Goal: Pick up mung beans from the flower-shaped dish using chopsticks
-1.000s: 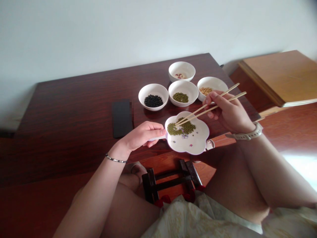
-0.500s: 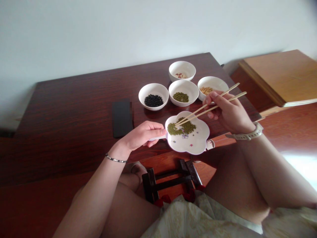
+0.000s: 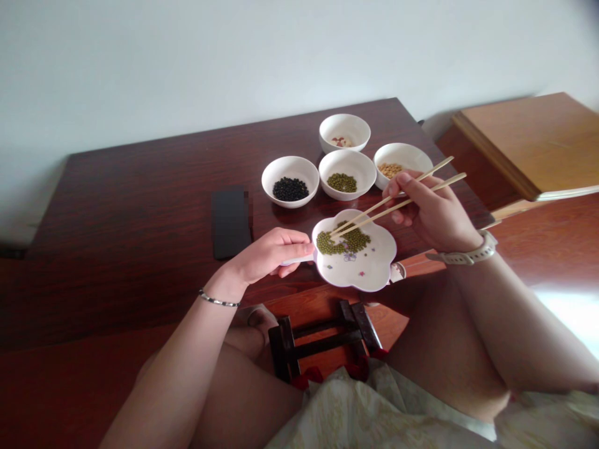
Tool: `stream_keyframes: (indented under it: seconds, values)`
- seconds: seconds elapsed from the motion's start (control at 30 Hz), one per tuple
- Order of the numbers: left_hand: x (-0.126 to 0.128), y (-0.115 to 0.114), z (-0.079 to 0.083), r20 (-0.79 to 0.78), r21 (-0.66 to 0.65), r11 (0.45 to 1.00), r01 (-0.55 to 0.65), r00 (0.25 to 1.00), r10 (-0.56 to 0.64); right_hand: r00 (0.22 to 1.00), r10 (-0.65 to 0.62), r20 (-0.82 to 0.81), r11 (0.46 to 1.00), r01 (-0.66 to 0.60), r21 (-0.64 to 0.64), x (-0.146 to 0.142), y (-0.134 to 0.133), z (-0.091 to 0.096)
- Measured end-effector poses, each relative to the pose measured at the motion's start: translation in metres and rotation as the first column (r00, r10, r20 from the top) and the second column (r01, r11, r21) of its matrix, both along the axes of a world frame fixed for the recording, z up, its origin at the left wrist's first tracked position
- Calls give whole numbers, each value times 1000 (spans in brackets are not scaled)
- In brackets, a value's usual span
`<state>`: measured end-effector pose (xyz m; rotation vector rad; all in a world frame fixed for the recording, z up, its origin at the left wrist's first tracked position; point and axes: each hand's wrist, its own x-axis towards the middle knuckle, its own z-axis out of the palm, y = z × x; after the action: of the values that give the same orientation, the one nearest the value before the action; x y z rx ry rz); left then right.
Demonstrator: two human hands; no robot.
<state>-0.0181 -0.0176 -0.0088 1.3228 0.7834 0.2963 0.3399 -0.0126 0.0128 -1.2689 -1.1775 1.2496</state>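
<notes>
The left hand (image 3: 269, 254) is closed on the small handle at the near-left edge of the plate (image 3: 369, 274), which is steadied at the front edge of the table (image 3: 140, 187). The right hand (image 3: 433, 212) is closed around a pair of chopsticks (image 3: 393, 202). Their tips are lowered into the heap of green beans (image 3: 344, 241) lying on the far half of the plate, between the two hands.

For a clean pick, the tips are probably best brought level and closed on a single bean across its middle. Only light pressure is advised, since so small and round a thing would likely shoot out under a hard squeeze. The plate is best held flat, so that the heap is not set rolling.

The plate is glazed white and scalloped like a flower, with small painted motifs on its bare near half. The chopsticks are slim, pale and plain, of wood or bamboo. The beans are tiny, smooth and oval.

Beyond the hands, four round white bowls are set on the dark, polished wood:
- a bowl of black beans (image 3: 290, 203) beyond the left hand
- a bowl of green beans (image 3: 347, 196) in the middle
- a bowl of yellowish beans (image 3: 402, 148) just behind the right hand
- a bowl of pale and reddish pieces (image 3: 344, 150) farthest off
</notes>
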Motion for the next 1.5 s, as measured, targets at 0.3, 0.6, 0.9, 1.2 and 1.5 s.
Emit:
stream_keyframes:
  seconds: [0.3,0.6,0.9,1.2,1.5]
  values:
    - [0,0,1,-7,-2,1000,-2,1000,2,999,-19,-27,1000,19,-6,1,0,-1]
    - [1,0,3,-14,6,1000,0,1000,0,999,37,-4,999,-37,-9,-1,0,0]
    - [1,-1,3,-11,4,1000,-1,1000,1,1000,16,2,1000,-16,-8,4,2,-6]
    - [0,-2,0,3,14,1000,-2,1000,2,999,8,-45,1000,-7,26,6,4,-5]
    - [3,-3,5,-10,19,999,-31,999,31,1000,1,-6,1000,-1,27,11,6,-7]
